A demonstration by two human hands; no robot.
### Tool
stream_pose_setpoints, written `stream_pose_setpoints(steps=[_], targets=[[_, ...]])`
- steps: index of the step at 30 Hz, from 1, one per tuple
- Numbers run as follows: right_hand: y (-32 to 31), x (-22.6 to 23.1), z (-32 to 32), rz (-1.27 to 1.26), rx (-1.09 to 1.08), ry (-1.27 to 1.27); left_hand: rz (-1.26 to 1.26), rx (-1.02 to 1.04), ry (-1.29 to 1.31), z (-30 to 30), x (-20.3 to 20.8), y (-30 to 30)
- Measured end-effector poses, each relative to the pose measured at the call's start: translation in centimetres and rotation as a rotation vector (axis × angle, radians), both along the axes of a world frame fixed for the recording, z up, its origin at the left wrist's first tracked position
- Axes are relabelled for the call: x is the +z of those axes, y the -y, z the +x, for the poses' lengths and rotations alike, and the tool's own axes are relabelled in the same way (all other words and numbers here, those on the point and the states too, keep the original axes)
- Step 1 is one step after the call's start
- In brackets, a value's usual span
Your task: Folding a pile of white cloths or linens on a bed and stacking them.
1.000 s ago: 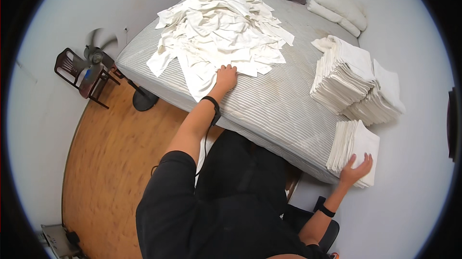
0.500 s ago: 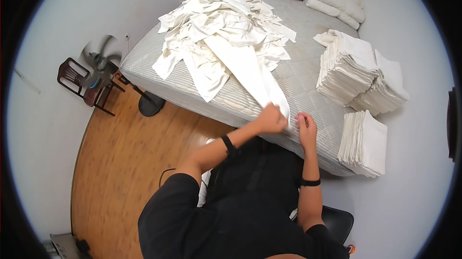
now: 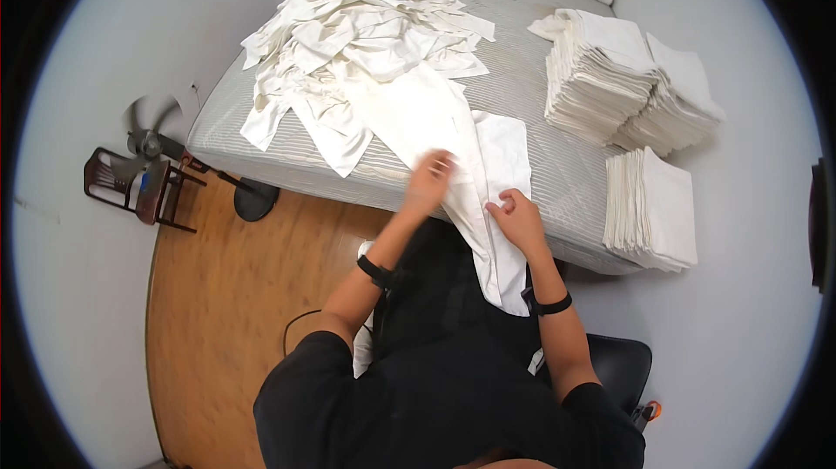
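Observation:
A long white cloth (image 3: 508, 148) runs from the heap to the bed's near edge and hangs over onto my lap, with a fold along its length. My right hand (image 3: 520, 223) lies on its right part, fingers curled and thumb at the fold, seemingly pinching the fabric. Over the cloth's left side is my left hand (image 3: 431, 182), its fingers bent and smeared by motion; whether they grip cloth cannot be made out. Beyond both hands rises a loose heap of crumpled white cloths (image 3: 366, 29).
Folded white cloths stand in stacks on the right of the striped mattress (image 3: 522, 77): a tall stack (image 3: 596, 77), one beside it (image 3: 684, 86) and a nearer stack (image 3: 653, 208). A fan (image 3: 148, 142) and wooden chair (image 3: 122, 182) stand left. A black seat (image 3: 618, 373) is beside me.
The cloth's near end now spreads over the bed edge and my lap. My left hand has moved left, away from the right hand; my right hand has come down onto the cloth. The view has shifted.

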State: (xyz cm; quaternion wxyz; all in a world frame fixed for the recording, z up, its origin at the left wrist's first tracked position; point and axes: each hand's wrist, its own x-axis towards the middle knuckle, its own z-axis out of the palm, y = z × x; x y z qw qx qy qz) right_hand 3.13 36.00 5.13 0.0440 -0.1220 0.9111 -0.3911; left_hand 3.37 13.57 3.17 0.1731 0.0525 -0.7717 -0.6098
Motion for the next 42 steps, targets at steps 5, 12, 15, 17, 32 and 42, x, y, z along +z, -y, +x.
stream_pose_setpoints(steps=[5,12,15,17,32,42], targets=[[3.9,0.2,-0.6,0.048,0.057,-0.079,0.146,0.35,0.105,-1.3,-1.2,5.9],[10.7,0.6,6.5,0.377,0.806,-0.1,-0.117,0.095,0.29,2.2,1.4,3.8],[11.0,5.1,9.9,0.109,1.51,0.185,-0.195,-0.005,0.234,3.6,2.5,4.2],[11.3,6.6,8.6,-0.039,1.745,0.746,-0.273,0.032,0.282,4.0,1.2,6.2],[-0.1,-2.4,-8.8,0.034,0.238,-0.364,-0.607,0.238,0.127,8.7,-2.4,7.7],[-11.4,6.3,6.4,0.11,0.802,1.202,0.56,0.162,-0.008,4.1,-4.8,9.4]])
